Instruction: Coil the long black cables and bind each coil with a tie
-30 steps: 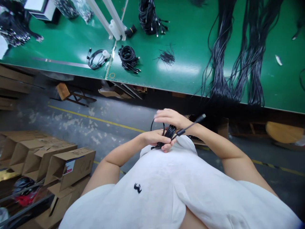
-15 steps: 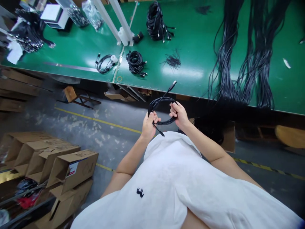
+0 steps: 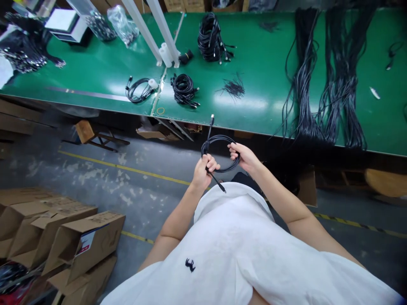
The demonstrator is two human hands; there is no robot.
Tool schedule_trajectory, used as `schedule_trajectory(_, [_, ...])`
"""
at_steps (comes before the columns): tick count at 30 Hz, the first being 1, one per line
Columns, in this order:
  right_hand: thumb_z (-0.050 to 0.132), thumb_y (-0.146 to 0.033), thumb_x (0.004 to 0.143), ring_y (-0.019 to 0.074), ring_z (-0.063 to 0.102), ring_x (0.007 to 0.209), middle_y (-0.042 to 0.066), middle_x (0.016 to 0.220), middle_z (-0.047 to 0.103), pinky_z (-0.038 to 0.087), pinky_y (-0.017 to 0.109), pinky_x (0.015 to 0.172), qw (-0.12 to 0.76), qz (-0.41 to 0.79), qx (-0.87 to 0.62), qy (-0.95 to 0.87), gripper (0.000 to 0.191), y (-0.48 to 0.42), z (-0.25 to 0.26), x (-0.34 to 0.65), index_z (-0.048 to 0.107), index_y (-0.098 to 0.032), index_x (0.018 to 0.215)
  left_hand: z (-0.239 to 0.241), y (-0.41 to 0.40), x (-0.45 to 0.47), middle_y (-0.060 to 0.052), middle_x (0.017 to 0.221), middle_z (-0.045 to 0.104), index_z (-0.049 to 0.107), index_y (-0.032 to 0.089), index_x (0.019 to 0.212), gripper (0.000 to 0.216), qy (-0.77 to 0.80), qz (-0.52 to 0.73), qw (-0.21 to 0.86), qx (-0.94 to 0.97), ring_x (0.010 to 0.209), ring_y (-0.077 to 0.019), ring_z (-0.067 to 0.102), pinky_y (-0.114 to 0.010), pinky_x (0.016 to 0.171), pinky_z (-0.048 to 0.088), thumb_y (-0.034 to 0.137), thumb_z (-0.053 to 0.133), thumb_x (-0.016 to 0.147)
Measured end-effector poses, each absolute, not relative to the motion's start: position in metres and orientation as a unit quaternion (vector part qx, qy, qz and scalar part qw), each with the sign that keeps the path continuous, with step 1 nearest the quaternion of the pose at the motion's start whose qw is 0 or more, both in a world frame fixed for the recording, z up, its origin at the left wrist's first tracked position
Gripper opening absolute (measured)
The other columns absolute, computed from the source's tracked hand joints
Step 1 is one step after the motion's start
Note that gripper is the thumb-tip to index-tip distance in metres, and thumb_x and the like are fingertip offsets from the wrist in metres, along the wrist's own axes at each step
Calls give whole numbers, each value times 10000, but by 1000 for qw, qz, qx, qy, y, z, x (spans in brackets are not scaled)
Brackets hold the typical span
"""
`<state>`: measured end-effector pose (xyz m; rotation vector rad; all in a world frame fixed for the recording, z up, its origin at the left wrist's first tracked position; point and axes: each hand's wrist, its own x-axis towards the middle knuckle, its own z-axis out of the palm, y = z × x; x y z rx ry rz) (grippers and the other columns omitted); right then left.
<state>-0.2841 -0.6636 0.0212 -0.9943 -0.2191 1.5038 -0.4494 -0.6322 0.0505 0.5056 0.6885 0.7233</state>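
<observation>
Both hands grip one coiled black cable (image 3: 218, 136), held over the floor just short of the near edge of the green workbench (image 3: 260, 106). Grip: the left hand (image 3: 205, 171) is clenched on the coil's left side, where the turns bunch; the right hand (image 3: 243, 157) pinches its right side. The coil hangs between them, equally near each. Its upper plug end (image 3: 212, 118) stands up toward the workbench. Its lower plug end (image 3: 222, 189) points away from the workbench, at the white shirt (image 3: 229, 237).
</observation>
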Motion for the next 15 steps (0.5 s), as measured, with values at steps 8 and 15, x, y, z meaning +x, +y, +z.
schedule_trajectory(8, [731, -338, 749, 175, 613, 937, 38, 1048, 682, 469, 297, 849, 413, 449, -543, -577, 362, -628, 49, -244, 675, -192, 1075, 35, -607, -446, 104, 509, 264, 500, 147, 706, 380, 270, 174, 908, 270, 418, -31, 234, -190, 509, 368, 451, 703, 812])
schedule_trajectory(15, [599, -371, 870, 148, 627, 800, 29, 859, 696, 453, 254, 762, 327, 511, -466, -644, 258, -566, 42, -225, 689, -143, 949, 28, -561, -421, 63, 547, 345, 581, 114, 788, 460, 311, 123, 913, 236, 474, -58, 317, -250, 583, 432, 570, 602, 842])
